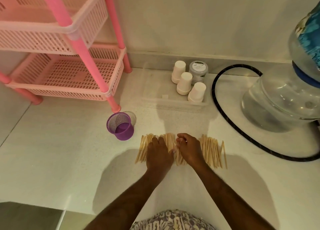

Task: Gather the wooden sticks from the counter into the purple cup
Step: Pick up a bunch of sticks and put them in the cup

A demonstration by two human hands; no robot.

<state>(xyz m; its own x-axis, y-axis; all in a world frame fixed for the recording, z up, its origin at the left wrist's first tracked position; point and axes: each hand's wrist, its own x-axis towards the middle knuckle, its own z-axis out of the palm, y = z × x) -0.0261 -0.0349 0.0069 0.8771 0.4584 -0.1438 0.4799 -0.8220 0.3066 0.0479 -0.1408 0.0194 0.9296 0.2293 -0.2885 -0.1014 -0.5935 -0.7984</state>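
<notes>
Several thin wooden sticks (212,151) lie side by side in a wide row on the white counter (69,160). My left hand (159,154) rests flat on the left half of the row, fingers spread. My right hand (189,148) lies over the middle of the row with fingers curled onto some sticks; whether it grips any is unclear. The purple mesh cup (121,126) stands upright and looks empty, just up and left of the sticks. Sticks under both hands are hidden.
A pink two-tier basket rack (65,74) stands at the back left. A clear tray (155,94) holds three upturned white paper cups (185,83) and a grey jar (198,70). A black hose (225,115) loops around a water dispenser (284,98) at right.
</notes>
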